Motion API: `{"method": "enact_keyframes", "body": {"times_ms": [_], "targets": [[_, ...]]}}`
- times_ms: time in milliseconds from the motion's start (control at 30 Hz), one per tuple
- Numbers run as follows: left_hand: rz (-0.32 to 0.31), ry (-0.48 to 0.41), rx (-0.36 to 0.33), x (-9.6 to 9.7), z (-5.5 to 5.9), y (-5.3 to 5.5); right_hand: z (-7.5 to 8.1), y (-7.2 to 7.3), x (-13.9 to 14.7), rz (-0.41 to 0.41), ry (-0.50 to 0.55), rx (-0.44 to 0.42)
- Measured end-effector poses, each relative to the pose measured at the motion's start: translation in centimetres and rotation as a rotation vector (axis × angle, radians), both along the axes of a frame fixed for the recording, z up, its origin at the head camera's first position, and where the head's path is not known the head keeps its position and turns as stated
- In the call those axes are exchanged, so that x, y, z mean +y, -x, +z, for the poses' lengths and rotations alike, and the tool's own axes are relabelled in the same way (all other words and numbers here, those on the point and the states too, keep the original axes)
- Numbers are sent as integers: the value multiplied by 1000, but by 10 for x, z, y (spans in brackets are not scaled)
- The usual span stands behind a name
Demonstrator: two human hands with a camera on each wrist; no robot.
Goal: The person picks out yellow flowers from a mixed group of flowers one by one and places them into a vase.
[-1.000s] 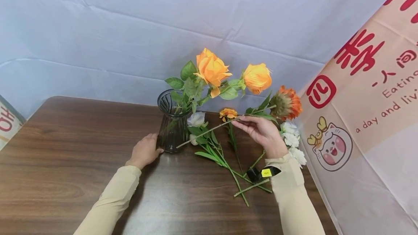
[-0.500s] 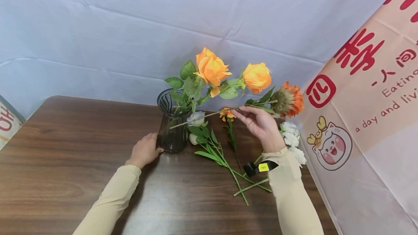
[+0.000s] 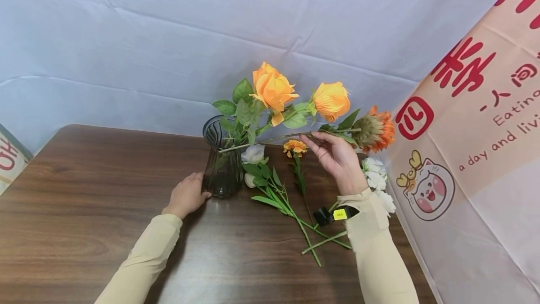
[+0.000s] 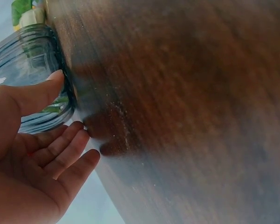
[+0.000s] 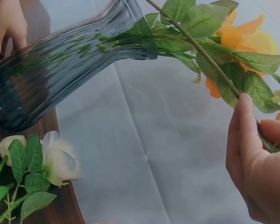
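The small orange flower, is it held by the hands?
No, the small orange flower lies on the table, while the right hand pinches the larger, darker orange flower.

Your left hand (image 3: 188, 195) is holding the dark glass vase (image 3: 222, 175) low down, and the vase is standing upright on the desk (image 3: 105, 210). Two orange roses (image 3: 274, 89) are leaning out of it to the right. The fingers of your right hand (image 3: 337, 161) are pinching the stem of an orange-red flower (image 3: 379, 129), its bare end overlapping the vase's neck. A white rose (image 3: 254, 154) and a small orange flower (image 3: 294, 148) are lying between your hands.
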State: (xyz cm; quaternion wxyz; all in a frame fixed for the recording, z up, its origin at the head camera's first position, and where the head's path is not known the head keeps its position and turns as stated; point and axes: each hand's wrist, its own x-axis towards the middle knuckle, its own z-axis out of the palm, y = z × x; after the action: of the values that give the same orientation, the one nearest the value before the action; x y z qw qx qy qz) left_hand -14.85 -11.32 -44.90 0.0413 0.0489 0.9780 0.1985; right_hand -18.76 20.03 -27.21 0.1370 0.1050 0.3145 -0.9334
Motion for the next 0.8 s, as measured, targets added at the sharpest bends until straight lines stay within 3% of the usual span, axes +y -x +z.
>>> {"method": "enact_keyframes", "body": {"times_ms": [800], "targets": [[-2, -4, 5, 0, 0, -1, 3, -3, -6, 13, 17, 49]]}}
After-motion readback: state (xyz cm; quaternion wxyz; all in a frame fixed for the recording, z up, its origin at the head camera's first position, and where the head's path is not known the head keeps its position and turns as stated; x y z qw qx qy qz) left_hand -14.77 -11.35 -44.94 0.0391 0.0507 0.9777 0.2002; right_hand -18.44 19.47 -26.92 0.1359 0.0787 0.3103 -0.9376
